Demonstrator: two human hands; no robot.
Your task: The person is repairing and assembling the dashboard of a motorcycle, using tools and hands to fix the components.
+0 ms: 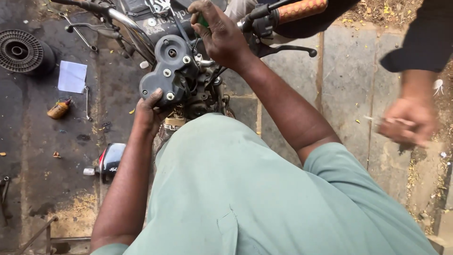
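I look down over my green shirt at a motorcycle's handlebar area. My left hand [150, 112] grips the lower edge of a dark grey instrument housing [166, 71] with several screws on its back. My right hand [222, 35] is closed around a green-handled tool [203, 21], held down into the wiring behind the housing; the tool's tip is hidden. The chrome handlebar [130, 26] runs to the left, and an orange grip [302, 9] with a black lever [288, 48] sits at the right.
Another person's blurred hand [408, 120] in a dark sleeve is at the right. On the oily ground at the left lie a round black finned part [21, 49], a white paper [72, 76], a small bottle [59, 109], a wrench [87, 101] and a black-red lamp unit [111, 161].
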